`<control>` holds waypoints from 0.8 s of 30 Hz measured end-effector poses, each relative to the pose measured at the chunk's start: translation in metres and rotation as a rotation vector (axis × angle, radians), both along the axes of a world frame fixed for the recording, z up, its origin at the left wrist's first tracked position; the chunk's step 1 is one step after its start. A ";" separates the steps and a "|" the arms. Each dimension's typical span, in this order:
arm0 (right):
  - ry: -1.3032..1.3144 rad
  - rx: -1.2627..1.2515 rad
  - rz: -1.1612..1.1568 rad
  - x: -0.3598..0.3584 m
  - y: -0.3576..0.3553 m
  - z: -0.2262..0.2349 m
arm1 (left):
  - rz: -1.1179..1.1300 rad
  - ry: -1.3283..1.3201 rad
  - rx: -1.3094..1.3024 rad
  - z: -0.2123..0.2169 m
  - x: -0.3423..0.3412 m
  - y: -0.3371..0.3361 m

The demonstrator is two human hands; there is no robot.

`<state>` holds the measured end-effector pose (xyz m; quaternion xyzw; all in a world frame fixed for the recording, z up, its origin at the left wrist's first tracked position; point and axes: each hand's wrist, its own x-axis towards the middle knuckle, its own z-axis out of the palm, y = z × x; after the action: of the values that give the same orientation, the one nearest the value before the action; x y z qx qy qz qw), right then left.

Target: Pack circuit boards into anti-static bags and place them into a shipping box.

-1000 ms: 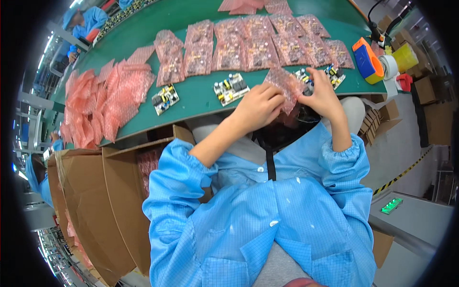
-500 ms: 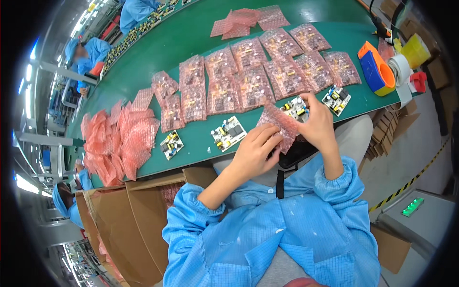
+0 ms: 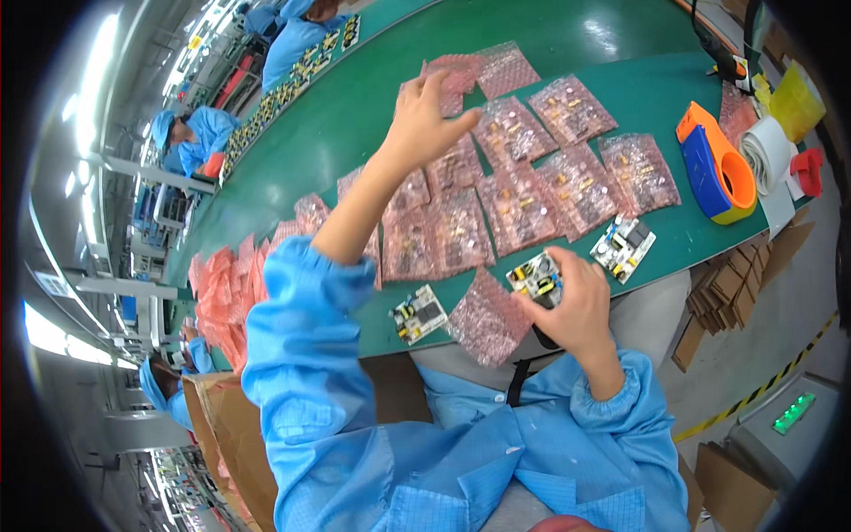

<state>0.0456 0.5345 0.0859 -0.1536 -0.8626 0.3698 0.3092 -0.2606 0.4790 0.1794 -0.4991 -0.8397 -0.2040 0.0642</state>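
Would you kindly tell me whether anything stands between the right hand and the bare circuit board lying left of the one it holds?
Yes, a pink bubble bag stands between the right hand and the left board; nothing visible covers that board's top.

Free green tabletop (image 3: 643, 75) beyond the bubble-wrap packs (image 3: 521, 211), tape dispenser (image 3: 703, 173) an obstacle rightward

- Left of the held circuit board (image 3: 535, 277): bubble-wrap pouch (image 3: 487, 317), then loose circuit board (image 3: 418, 315).
- Right of it: another loose board (image 3: 623, 249); farther right, behind, tape dispenser (image 3: 703, 173).
- Behind it: bagged boards (image 3: 521, 213) on the workbench (image 3: 656, 102).
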 end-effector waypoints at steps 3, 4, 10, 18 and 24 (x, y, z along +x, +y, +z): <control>-0.051 -0.004 0.042 0.001 0.004 -0.001 | 0.170 0.119 -0.060 -0.036 -0.056 0.061; -0.040 -0.011 0.042 0.002 0.006 -0.002 | 0.253 0.034 -0.139 -0.042 -0.065 0.079; -0.055 -0.027 0.062 0.003 0.007 -0.002 | 0.375 -0.193 -0.271 -0.094 -0.120 0.120; -0.088 -0.019 0.055 -0.001 0.002 -0.001 | 0.239 0.039 -0.057 -0.069 -0.153 0.055; -0.101 0.001 0.019 0.001 -0.003 -0.003 | 0.285 0.409 -0.025 0.046 -0.172 -0.126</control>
<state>0.0467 0.5320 0.0828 -0.1637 -0.8787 0.3641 0.2617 -0.4329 0.3531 0.2253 -0.4071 -0.8737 -0.0776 0.2547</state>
